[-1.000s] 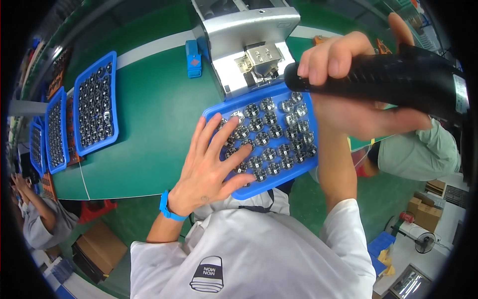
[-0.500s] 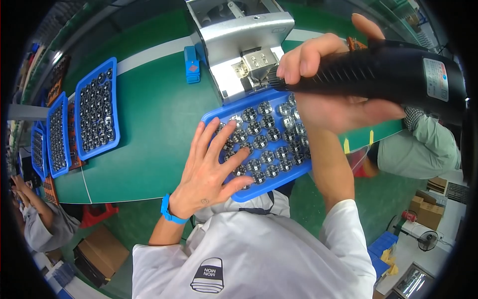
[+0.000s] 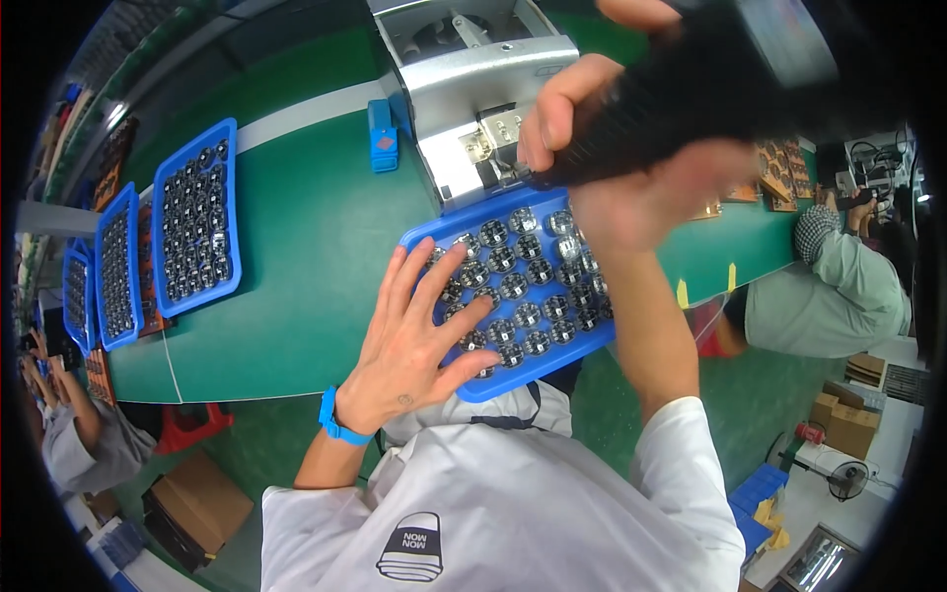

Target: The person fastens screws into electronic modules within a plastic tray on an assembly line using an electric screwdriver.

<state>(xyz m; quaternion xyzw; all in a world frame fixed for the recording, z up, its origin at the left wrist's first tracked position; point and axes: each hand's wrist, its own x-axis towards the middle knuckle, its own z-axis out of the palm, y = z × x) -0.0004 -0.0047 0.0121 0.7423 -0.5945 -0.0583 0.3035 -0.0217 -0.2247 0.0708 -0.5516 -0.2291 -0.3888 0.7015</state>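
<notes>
My left hand lies with fingers spread over the left side of a blue tray, fingertips touching the parts and the tray's edge. Rows of round, shiny, clear-and-dark lens-like parts fill the tray. My right hand, blurred, is wrapped round a bulky black handheld device with a ribbed body, held above the tray's far right side. Its narrow end points left, near the front of a silver machine; the device and hand hide part of both machine and tray.
On the green table, a small blue clip-like item sits left of the machine. More filled blue trays stand at far left. A co-worker in a pale green garment is at right; another person's arms show at left.
My right hand and the black device have shifted slightly left, and the device's rear has swung up and away, uncovering the table and co-worker at right. My left hand has stayed put.
</notes>
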